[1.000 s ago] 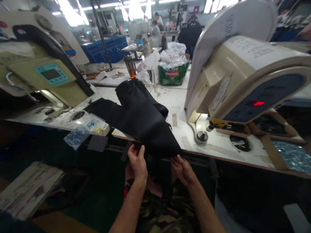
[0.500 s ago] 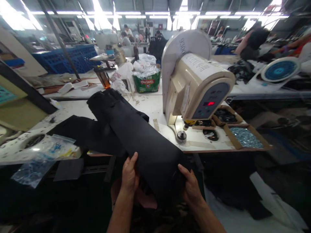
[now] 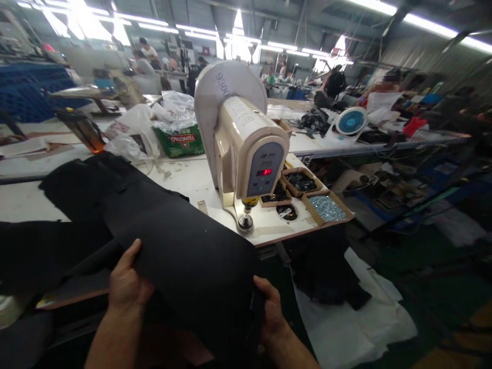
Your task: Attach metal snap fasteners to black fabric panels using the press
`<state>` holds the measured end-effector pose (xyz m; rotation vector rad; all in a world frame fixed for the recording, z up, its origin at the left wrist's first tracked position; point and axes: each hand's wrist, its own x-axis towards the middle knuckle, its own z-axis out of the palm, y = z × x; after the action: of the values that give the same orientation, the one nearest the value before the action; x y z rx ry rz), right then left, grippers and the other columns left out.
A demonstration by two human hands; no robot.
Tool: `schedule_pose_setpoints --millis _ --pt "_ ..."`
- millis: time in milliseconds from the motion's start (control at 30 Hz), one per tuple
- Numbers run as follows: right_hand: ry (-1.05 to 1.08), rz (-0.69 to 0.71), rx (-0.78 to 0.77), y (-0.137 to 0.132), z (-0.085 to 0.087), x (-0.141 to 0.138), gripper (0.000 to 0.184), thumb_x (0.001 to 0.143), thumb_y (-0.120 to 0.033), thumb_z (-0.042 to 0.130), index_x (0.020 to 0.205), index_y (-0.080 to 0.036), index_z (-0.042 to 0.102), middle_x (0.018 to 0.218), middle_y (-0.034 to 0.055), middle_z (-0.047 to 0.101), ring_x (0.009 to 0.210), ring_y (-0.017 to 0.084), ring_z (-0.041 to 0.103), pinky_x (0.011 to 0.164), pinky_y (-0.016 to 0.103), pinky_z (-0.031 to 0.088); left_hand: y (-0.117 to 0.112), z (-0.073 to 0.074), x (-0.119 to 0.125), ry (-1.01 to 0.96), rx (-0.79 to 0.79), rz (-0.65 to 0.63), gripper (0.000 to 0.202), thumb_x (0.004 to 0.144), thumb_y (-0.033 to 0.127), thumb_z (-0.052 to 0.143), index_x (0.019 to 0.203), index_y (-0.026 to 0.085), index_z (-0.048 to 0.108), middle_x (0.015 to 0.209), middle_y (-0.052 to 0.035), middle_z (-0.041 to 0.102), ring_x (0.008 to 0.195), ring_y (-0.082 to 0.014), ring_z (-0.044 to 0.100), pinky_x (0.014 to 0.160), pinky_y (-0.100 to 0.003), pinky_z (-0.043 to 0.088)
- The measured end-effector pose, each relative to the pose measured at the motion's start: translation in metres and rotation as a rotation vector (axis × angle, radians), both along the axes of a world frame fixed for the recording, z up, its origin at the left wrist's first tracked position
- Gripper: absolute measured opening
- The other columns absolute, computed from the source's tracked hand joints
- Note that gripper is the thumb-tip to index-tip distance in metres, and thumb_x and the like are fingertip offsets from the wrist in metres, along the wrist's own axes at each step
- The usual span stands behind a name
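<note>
A long piece of black fabric (image 3: 180, 241) drapes from the white worktable (image 3: 192, 179) down toward me. My left hand (image 3: 128, 282) grips its left edge, thumb on top, fingers underneath. My right hand (image 3: 271, 307) grips the lower right edge the same way. More black fabric (image 3: 73, 184) lies piled on the table behind it. A cream press machine (image 3: 242, 138) with a red digital readout stands just right of the fabric.
Cardboard trays of small metal parts (image 3: 326, 207) sit right of the machine. A green box stuffed with plastic bags (image 3: 179, 138) stands at the back. White sheets and dark cloth (image 3: 346, 307) lie on the floor. Other people work at distant tables.
The view has swung right, so the machine now sits centre. My hands have spread wider along the fabric's edge and lifted it closer to me.
</note>
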<state>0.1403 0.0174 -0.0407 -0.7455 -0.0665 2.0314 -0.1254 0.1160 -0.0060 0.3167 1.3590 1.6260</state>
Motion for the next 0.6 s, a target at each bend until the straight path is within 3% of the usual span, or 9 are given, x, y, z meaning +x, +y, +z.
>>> schedule_pose_setpoints --millis 133,300,467,600 --pt "-0.041 0.03 -0.059 -0.011 -0.024 0.041 0.049 0.071 -0.057 0.071 0.091 -0.014 0.081 0.1 0.0162 0.082 0.109 0.04 0.074 0.094 0.053 0.059 -0.002 -0.005 -0.004 -0.165 0.025 -0.005 0.022 0.089 0.034 0.066 0.107 0.028 0.077 0.115 0.0023 0.079 0.121 -0.0218 0.065 0.083 -0.028 0.065" --pt "-0.374 -0.102 -0.159 -0.022 -0.046 0.082 0.034 0.07 -0.037 0.083 0.098 -0.018 0.08 0.101 0.0089 0.082 0.103 0.034 0.076 0.099 0.048 0.057 -0.003 -0.023 -0.001 -0.011 0.001 -0.097 0.034 0.076 0.03 0.082 0.108 0.022 0.073 0.113 -0.0026 0.076 0.092 -0.0175 0.071 0.072 -0.027 0.062" --pt "-0.605 -0.097 -0.038 -0.022 -0.064 0.099 0.054 0.069 -0.031 0.087 0.12 -0.02 0.074 0.117 0.0082 0.079 0.112 0.034 0.073 0.105 0.049 0.052 -0.003 -0.032 0.006 0.197 -0.021 -0.14 0.052 0.075 0.029 0.083 0.123 0.025 0.065 0.117 -0.0052 0.073 0.088 -0.0148 0.072 0.068 -0.024 0.059" --pt "-0.745 -0.003 0.113 -0.008 -0.078 0.113 0.064 0.07 -0.036 0.088 0.129 -0.022 0.069 0.128 0.0104 0.074 0.124 0.035 0.066 0.11 0.052 0.047 -0.003 -0.033 0.004 0.291 -0.047 -0.151 0.052 0.07 0.027 0.084 0.118 0.02 0.065 0.11 -0.0069 0.074 0.08 -0.0142 0.071 0.063 -0.022 0.057"
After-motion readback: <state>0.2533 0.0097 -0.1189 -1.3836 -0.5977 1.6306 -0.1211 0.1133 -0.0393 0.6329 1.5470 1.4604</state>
